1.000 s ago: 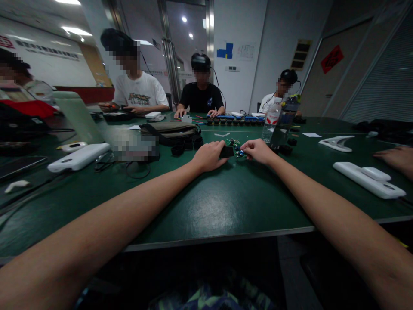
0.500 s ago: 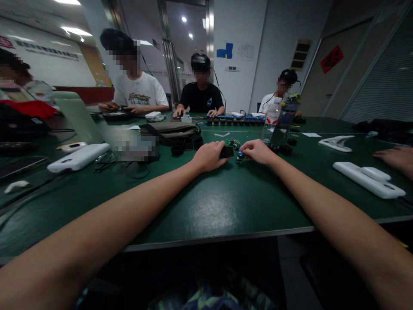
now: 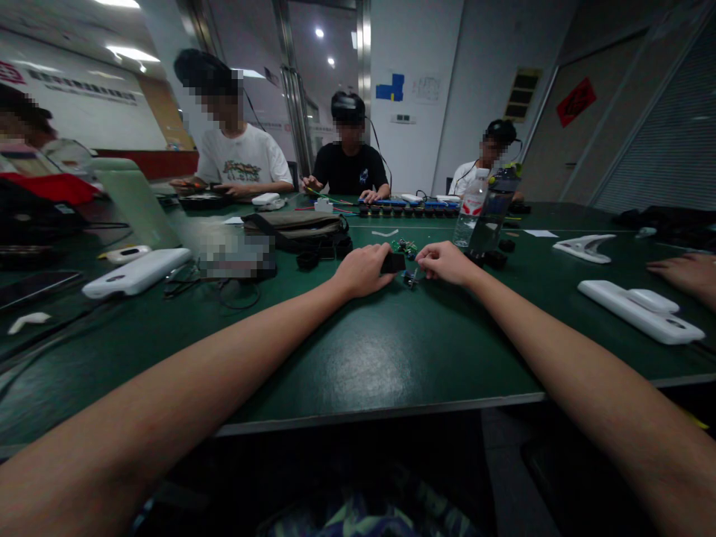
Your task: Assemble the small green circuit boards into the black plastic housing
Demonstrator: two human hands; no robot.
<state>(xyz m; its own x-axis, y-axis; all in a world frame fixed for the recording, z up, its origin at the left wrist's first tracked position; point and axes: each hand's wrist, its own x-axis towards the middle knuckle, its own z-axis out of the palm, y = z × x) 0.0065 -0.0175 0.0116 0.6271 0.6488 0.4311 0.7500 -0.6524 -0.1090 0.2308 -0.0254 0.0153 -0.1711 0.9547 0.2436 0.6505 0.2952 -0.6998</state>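
- Left hand point(image 3: 362, 270): closed around black block point(image 3: 396, 263).
- Right hand point(image 3: 446, 262): fingers narrow; whether holding anything, cannot tell.
- Small part point(image 3: 410, 280): on bench point(image 3: 363, 358), right hand's 8 o'clock, block's 4 o'clock; axis unclear.

"How does the green tabletop point(image 3: 358, 358) look?"
"Smooth and glossy, with a blurred sheen across it. The black block point(image 3: 397, 262) looks matt, like plastic."
"And the grey-brown bag point(image 3: 296, 225)?"
"Cloth, dull and soft-looking. The white slab-shaped device point(image 3: 139, 274) seems smooth plastic, the red-labelled bottle point(image 3: 472, 212) clear shiny plastic, the door frame point(image 3: 365, 74) polished metal"
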